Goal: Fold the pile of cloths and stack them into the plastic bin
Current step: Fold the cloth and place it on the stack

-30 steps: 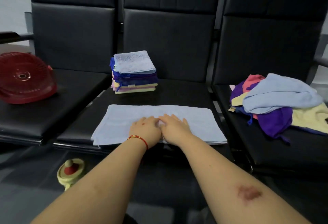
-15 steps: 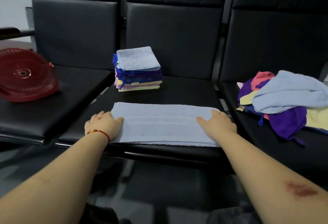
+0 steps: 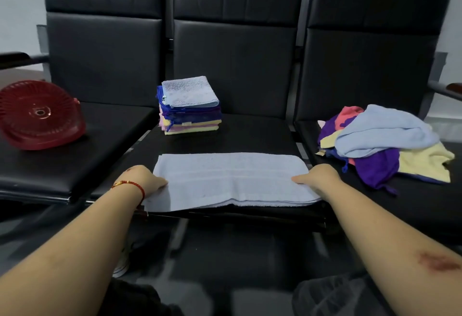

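A light blue cloth, folded into a long strip, lies across the front of the middle black seat. My left hand, with a red bracelet at the wrist, grips its left end, fingers curled at the edge. At the right end, my right hand pinches the cloth with the thumb on top. Behind the strip stands a stack of folded cloths, a light blue one on top. A loose pile of unfolded cloths in blue, purple, yellow and pink sits on the right seat. The red plastic bin lies overturned on the left seat.
Three black padded seats with tall backs stand joined in a row. An armrest sticks out at the far right. The floor below the seats is dark, and my knees show at the bottom edge.
Both hands slid apart from the cloth's centre to its two ends and now take hold there. The cloth's near left corner has shifted slightly over the seat's front edge.
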Action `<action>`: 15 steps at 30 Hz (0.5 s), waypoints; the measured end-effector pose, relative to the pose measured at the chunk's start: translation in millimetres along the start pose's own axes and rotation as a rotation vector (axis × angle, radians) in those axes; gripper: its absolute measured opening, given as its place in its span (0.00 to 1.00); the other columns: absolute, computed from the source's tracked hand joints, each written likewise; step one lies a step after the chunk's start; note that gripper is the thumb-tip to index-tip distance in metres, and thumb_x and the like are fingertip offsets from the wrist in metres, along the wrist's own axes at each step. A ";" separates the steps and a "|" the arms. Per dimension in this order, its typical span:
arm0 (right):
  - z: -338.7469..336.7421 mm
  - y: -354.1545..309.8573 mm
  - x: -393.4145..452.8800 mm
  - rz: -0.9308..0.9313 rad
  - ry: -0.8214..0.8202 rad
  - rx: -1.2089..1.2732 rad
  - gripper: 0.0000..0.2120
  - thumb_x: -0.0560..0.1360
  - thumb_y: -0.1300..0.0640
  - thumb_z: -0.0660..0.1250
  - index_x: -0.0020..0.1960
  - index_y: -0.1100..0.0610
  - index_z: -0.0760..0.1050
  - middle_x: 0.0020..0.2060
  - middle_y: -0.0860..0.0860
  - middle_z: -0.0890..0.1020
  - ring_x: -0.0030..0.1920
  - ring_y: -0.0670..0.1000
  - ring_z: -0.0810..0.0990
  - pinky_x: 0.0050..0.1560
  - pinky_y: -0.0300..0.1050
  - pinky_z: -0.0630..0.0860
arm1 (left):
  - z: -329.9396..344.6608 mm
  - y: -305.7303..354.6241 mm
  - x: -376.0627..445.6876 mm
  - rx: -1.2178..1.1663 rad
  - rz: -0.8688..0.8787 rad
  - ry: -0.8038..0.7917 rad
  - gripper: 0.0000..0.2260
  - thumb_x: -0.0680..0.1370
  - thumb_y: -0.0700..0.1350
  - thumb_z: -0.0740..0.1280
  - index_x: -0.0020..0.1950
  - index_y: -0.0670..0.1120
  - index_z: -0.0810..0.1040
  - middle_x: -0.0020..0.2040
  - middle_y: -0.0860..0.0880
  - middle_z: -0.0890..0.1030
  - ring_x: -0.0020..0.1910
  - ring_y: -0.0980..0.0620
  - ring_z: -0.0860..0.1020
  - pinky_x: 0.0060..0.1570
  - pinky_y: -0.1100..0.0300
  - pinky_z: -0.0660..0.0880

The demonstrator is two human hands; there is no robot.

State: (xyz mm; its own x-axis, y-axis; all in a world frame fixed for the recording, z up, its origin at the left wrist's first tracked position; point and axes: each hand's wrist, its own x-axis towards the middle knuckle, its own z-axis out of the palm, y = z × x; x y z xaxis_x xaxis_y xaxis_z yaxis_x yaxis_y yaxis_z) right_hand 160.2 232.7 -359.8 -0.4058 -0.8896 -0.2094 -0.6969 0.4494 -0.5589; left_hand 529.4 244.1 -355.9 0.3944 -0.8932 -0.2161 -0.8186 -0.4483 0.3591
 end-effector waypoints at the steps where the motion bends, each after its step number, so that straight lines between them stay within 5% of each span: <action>1: -0.4 3.0 2.2 -0.008 -0.020 0.073 0.25 0.69 0.50 0.75 0.57 0.67 0.76 0.53 0.59 0.80 0.55 0.59 0.78 0.50 0.45 0.73 | -0.7 0.4 -2.0 -0.012 0.031 -0.010 0.15 0.76 0.54 0.67 0.50 0.41 0.76 0.39 0.47 0.75 0.39 0.49 0.74 0.34 0.59 0.68; 7: -9.9 10.2 0.1 0.183 -0.218 0.768 0.18 0.70 0.58 0.73 0.57 0.65 0.78 0.46 0.58 0.83 0.46 0.58 0.81 0.54 0.50 0.76 | -3.6 -15.4 0.7 -0.406 -0.061 -0.135 0.18 0.69 0.48 0.75 0.52 0.38 0.78 0.47 0.41 0.81 0.46 0.42 0.80 0.49 0.50 0.79; 11: -13.6 -13.0 -13.5 0.176 -0.266 1.066 0.16 0.74 0.59 0.68 0.60 0.63 0.76 0.52 0.59 0.82 0.47 0.56 0.81 0.48 0.49 0.77 | -5.3 -25.1 1.9 -0.635 -0.110 -0.212 0.17 0.69 0.46 0.77 0.48 0.37 0.77 0.43 0.41 0.79 0.39 0.44 0.78 0.34 0.54 0.75; 15: -10.8 -52.2 -36.3 0.089 -0.342 1.174 0.14 0.75 0.58 0.66 0.59 0.64 0.75 0.51 0.59 0.82 0.51 0.56 0.81 0.48 0.49 0.77 | -5.3 -28.3 2.6 -0.793 -0.136 -0.268 0.14 0.70 0.45 0.75 0.49 0.38 0.78 0.41 0.43 0.79 0.37 0.46 0.77 0.35 0.55 0.75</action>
State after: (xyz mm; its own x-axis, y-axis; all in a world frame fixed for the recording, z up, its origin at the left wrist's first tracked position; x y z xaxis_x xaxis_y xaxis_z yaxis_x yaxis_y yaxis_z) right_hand 204.9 242.4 -314.4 -0.1251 -0.9147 -0.3844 0.3533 0.3210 -0.8787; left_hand 555.9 254.2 -361.8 0.2740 -0.8362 -0.4752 -0.1968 -0.5324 0.8233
